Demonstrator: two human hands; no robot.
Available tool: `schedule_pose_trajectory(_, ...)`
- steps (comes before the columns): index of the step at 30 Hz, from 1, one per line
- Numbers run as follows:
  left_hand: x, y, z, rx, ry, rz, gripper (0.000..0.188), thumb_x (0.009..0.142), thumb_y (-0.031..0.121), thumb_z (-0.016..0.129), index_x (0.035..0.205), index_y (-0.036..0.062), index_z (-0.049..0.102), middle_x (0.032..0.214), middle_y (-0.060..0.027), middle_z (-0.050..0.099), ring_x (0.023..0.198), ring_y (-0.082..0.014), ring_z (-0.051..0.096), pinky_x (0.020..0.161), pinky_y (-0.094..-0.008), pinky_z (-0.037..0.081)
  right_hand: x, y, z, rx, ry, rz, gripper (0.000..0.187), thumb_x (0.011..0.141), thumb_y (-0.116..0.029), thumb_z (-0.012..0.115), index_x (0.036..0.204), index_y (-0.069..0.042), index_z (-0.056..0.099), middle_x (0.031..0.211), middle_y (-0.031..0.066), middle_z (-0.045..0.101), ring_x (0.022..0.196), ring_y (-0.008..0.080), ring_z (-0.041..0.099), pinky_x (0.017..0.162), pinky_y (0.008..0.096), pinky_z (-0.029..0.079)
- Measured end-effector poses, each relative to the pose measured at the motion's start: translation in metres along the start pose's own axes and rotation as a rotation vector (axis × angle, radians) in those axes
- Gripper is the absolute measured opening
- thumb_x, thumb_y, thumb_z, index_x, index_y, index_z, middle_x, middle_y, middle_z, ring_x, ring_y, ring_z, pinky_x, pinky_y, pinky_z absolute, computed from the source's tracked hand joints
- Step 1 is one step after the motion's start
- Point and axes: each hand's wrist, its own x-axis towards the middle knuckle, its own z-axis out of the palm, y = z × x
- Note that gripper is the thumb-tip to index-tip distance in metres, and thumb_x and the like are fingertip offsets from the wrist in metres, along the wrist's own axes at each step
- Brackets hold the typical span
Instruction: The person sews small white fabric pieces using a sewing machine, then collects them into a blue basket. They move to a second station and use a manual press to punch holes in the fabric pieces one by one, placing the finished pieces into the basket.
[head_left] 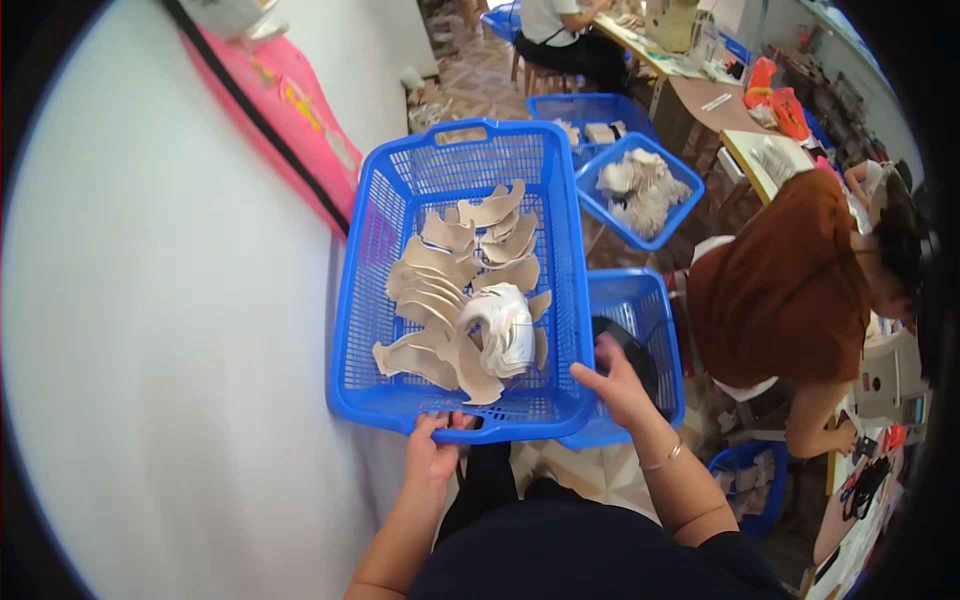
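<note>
I hold a large blue plastic basket in front of me, up against a white wall. My left hand grips the handle slot in its near rim. My right hand presses on the near right corner of the rim. Inside lie several beige curved flat pieces and a bundled white stack of similar pieces.
A second blue basket sits below on the right with a dark object inside. Two more blue baskets with pale pieces stand farther off. A person in a brown top bends over at the right. Another person sits at a far table.
</note>
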Motion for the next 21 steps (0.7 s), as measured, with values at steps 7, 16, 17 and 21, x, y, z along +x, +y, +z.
schedule_pose_trajectory(7,0.041,0.136,0.191,1.157,-0.438,0.037,0.045,0.080,0.022,0.066,0.112,-0.0039,0.048,0.110,-0.0147,0.056,0.086,-0.0217,0.060,0.080,-0.0309,0.049,0.109,-0.065,0.032,0.306,0.085,-0.081,0.049,0.062,0.004,0.055,0.110,0.002,0.052,0.094,0.0106,0.059,0.079,0.0189,0.056,0.071,0.0290,0.047)
schedule_pose_trajectory(16,0.004,0.262,0.349,0.162,-1.502,0.747,0.067,0.086,0.052,0.033,0.132,0.0026,0.033,0.135,-0.0201,0.034,0.118,-0.0337,0.041,0.097,-0.0445,0.035,0.163,-0.189,0.013,0.416,0.226,-0.264,0.025,0.068,0.004,0.052,0.093,0.005,0.054,0.083,0.0092,0.058,0.070,0.0174,0.057,0.065,0.0282,0.048)
schedule_pose_trajectory(17,0.010,0.262,0.352,0.189,-1.505,0.805,0.066,0.087,0.051,0.034,0.132,0.0027,0.032,0.135,-0.0200,0.034,0.118,-0.0340,0.041,0.097,-0.0442,0.035,0.169,-0.197,0.013,0.370,0.255,-0.294,0.025,0.068,0.005,0.052,0.093,0.005,0.054,0.083,0.0092,0.059,0.069,0.0170,0.057,0.065,0.0279,0.048)
schedule_pose_trajectory(21,0.021,0.265,0.358,0.176,-1.532,1.067,0.061,0.088,0.045,0.035,0.132,0.0031,0.032,0.135,-0.0196,0.034,0.118,-0.0349,0.042,0.096,-0.0432,0.037,0.192,-0.222,0.016,0.305,0.281,-0.406,0.028,0.070,0.006,0.049,0.098,0.005,0.052,0.086,0.0102,0.059,0.072,0.0174,0.059,0.066,0.0270,0.050)
